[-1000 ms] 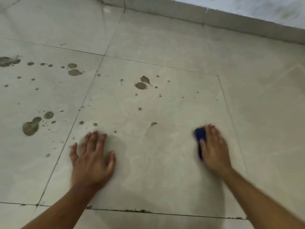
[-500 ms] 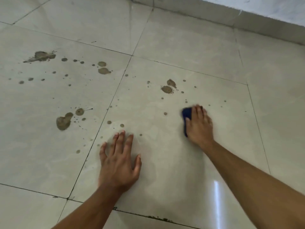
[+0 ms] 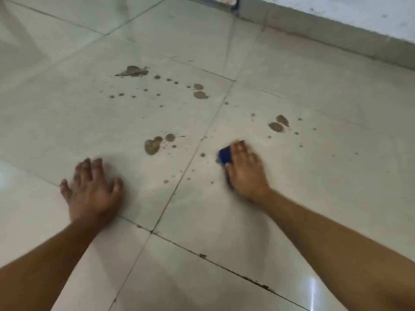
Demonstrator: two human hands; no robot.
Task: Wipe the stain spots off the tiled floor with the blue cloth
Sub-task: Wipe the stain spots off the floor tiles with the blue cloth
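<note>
My right hand [image 3: 246, 170] presses a folded blue cloth [image 3: 225, 155] flat on the pale tiled floor [image 3: 314, 171]; only the cloth's left edge shows past my fingers. Brown stain spots lie around it: a pair of blotches [image 3: 276, 126] beyond the hand, small dots [image 3: 202, 155] just left of the cloth, a larger blotch [image 3: 152, 145] on the neighbouring tile, and a far splash [image 3: 132, 71] with several droplets. My left hand [image 3: 93, 189] rests palm down on the left tile, fingers spread, holding nothing.
A tiled skirting and white wall [image 3: 336, 25] run along the top right. Dark grout lines [image 3: 175, 189] cross between my arms. A light glare [image 3: 314, 288] reflects off the tile at lower right.
My right hand has slid the cloth left and forward over the tile, and a spot it crossed is gone. My left hand has shifted onto the tile to the left. The view has swung left.
</note>
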